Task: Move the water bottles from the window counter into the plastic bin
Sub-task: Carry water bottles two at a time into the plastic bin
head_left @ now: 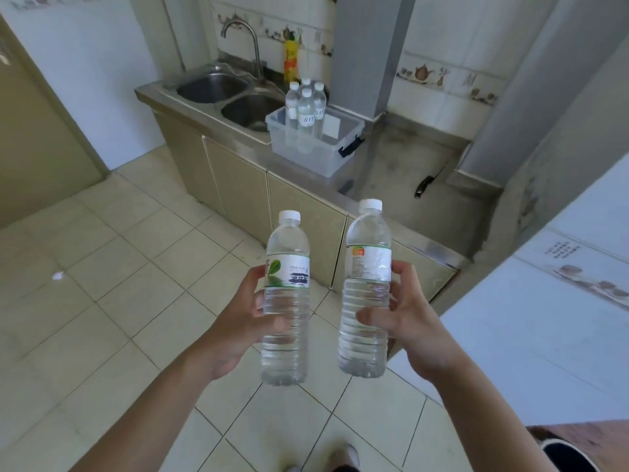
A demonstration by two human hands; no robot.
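Note:
My left hand [235,321] grips a clear water bottle with a leaf label [287,301], held upright over the tiled floor. My right hand [405,321] grips a second clear water bottle with an orange-marked label [367,287], also upright. Both have white caps. Farther ahead a clear plastic bin [337,144] with a dark latch stands on the steel counter beside the sink. Several water bottles [306,110] stand upright in the bin's far left corner.
A double steel sink [235,97] with a tall faucet [253,46] lies left of the bin. A yellow bottle [291,61] stands behind it. Beige cabinets [238,185] run under the counter. A dark small object [423,187] lies on the counter. A white wall edge [527,318] juts in at right.

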